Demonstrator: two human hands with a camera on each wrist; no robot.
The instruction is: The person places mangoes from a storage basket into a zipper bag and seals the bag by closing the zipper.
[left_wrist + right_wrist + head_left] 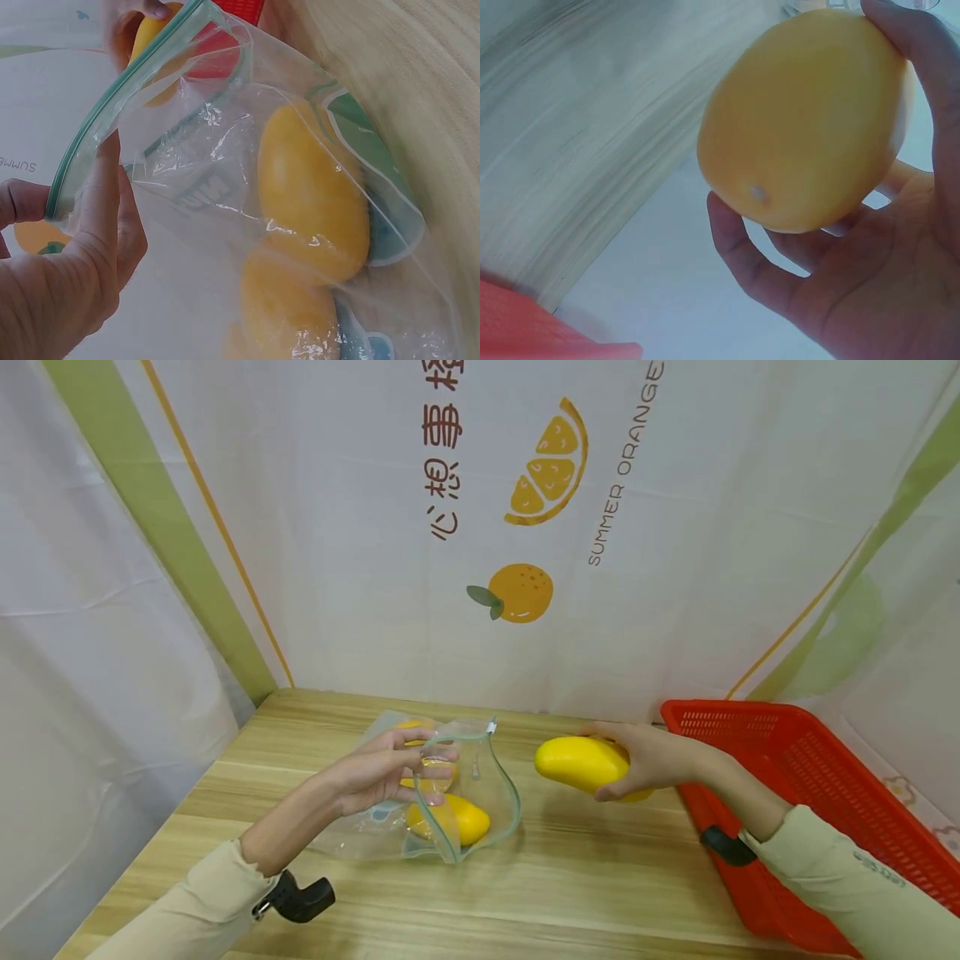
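A clear zip bag (501,777) with a green-edged mouth lies on the wooden table, its mouth spread toward the right. Several yellow mangoes are inside; one mango (467,820) sits near the opening, and two show through the plastic in the left wrist view, one mango (315,191) above another. My left hand (386,768) holds the bag's rim, thumb on one side and fingers on the other. To the right of the bag, my right hand (648,760) grips another yellow mango (581,762) above the table. The right wrist view shows fingers and thumb around this mango (802,127).
A red plastic basket (720,827) with perforated sides stands at the table's right edge. Behind the wooden table (585,893) hangs a white curtain (360,568) printed with oranges and lettering. Black wrist mounts sit on both sleeves.
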